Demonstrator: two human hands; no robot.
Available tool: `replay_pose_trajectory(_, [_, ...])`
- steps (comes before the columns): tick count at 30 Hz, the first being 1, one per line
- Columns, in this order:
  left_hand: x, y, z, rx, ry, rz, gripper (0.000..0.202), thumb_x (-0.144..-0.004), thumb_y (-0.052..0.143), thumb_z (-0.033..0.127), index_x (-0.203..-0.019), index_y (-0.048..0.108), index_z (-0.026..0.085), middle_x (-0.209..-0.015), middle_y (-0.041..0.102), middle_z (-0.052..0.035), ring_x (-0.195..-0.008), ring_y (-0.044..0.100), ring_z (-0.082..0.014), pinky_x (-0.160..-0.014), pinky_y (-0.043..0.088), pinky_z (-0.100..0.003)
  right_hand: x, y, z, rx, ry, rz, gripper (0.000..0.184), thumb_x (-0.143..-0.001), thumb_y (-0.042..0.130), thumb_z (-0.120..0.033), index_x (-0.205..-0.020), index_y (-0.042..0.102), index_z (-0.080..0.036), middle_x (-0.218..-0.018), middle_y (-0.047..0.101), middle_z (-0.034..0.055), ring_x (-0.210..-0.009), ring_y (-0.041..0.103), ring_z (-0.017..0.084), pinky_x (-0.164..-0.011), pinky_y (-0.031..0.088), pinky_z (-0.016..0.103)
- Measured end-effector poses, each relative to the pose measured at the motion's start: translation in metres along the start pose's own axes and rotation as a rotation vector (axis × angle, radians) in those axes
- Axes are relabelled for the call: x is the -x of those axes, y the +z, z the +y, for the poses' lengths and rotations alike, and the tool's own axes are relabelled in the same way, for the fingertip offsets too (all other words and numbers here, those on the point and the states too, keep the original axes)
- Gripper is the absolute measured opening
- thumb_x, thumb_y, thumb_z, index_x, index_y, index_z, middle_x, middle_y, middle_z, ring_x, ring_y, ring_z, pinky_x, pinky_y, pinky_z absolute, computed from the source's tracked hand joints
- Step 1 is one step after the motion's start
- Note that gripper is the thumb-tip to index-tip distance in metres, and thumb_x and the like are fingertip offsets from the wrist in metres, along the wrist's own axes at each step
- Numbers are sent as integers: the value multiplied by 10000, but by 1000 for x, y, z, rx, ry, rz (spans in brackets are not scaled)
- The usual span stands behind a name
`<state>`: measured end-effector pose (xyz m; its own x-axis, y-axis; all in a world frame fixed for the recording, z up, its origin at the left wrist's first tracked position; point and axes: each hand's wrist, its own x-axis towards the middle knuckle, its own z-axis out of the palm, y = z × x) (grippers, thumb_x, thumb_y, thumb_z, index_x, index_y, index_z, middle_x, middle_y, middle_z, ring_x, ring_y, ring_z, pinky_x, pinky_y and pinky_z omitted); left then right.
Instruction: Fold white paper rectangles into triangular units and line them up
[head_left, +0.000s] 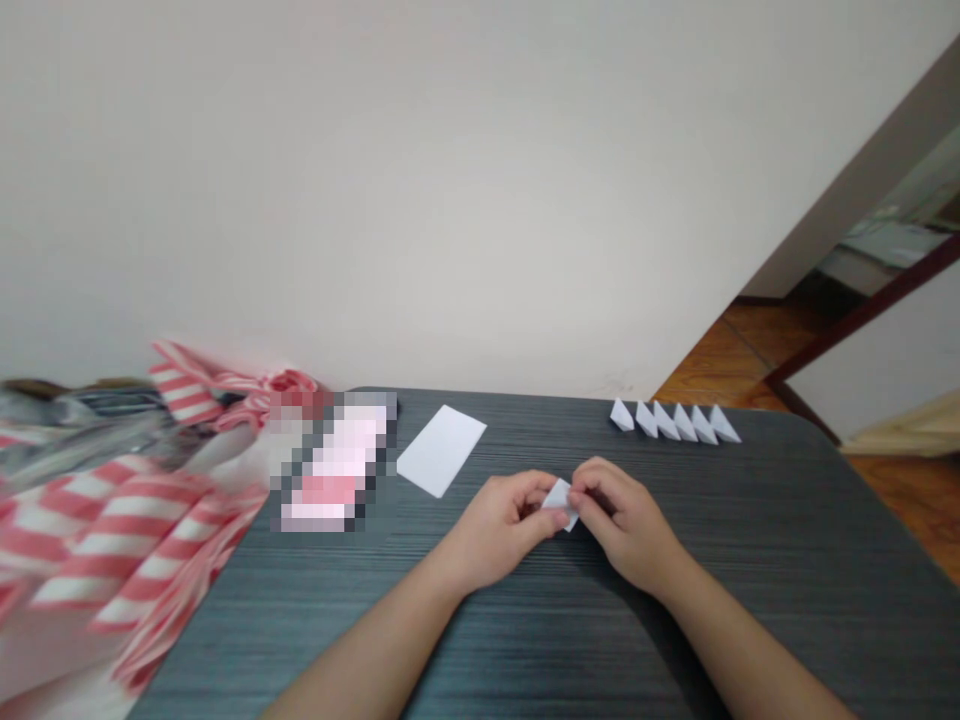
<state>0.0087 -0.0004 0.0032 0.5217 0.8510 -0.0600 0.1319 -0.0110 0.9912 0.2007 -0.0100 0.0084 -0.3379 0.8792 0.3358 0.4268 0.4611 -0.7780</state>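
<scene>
A small folded piece of white paper point(556, 497) is held between both hands, just above the dark table point(480, 640). My left hand point(501, 528) pinches its left side between thumb and fingers. On the other side, my right hand point(624, 522) grips the paper's right edge with thumb and index finger. Parts of the paper are hidden behind the fingertips. Beyond my left hand lies a flat white sheet of paper point(441, 450). Several folded white paper triangles point(675, 421) stand in a row near the table's far right edge.
A blurred-out pinkish rectangular thing point(337, 465) lies at the table's left edge. Red-and-white striped fabric point(135, 530) is heaped left of the table. A pale wall point(480, 200) rises behind it, and a wooden floor point(712, 365) shows at right.
</scene>
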Motion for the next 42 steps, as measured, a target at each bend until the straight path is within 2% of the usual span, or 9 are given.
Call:
replay_pose_trajectory(8, [0, 1, -2, -29, -21, 12, 205, -920, 541, 337, -927, 644, 159, -757, 649, -8, -682, 602, -129, -643, 447, -226, 0, 0, 0, 12, 32, -1, 104, -906, 551, -156, -812, 569, -196, -777, 573, 14, -708, 550, 149, -666, 423, 259])
replay_pose_trajectory(12, [0, 0, -1, -34, -16, 9, 209, -926, 532, 334, -940, 652, 164, -748, 650, -4, -667, 591, -121, -638, 448, -220, 3, 2, 2, -21, 115, 6, 26, -897, 571, -189, -882, 588, -203, -745, 579, -2, -664, 550, 142, -619, 427, 244])
replay_pose_trajectory(16, [1, 0, 0, -20, -5, 23, 208, -926, 532, 330, -944, 658, 165, -746, 649, -3, -659, 590, -116, -633, 448, -217, 4, 3, 5, -36, 147, 8, 72, -895, 576, -218, -954, 611, -199, -788, 621, 14, -693, 582, 152, -646, 452, 255])
replay_pose_trajectory(25, [0, 1, -2, 16, -39, 71, 210, -911, 549, 334, -903, 644, 148, -684, 644, -8, -626, 594, -121, -597, 445, -216, 0, -2, -1, 75, 188, -110, 178, -899, 578, -261, -756, 639, -175, -683, 610, 6, -627, 539, 144, -594, 391, 251])
replay_pose_trajectory(35, [1, 1, 1, -9, -37, 70, 201, -908, 551, 331, -879, 640, 153, -683, 654, -5, -623, 596, -121, -596, 448, -216, 0, -2, -4, -56, 301, -131, 221, -898, 562, -248, -694, 601, -173, -588, 541, -34, -557, 481, 114, -550, 373, 222])
replay_pose_trajectory(42, [1, 0, 4, -33, -35, 53, 200, -917, 530, 309, -852, 631, 150, -680, 639, 0, -621, 585, -115, -592, 437, -212, -2, -3, -3, -33, 334, -143, 298, -895, 555, -251, -609, 585, -174, -518, 559, -31, -498, 500, 108, -519, 369, 215])
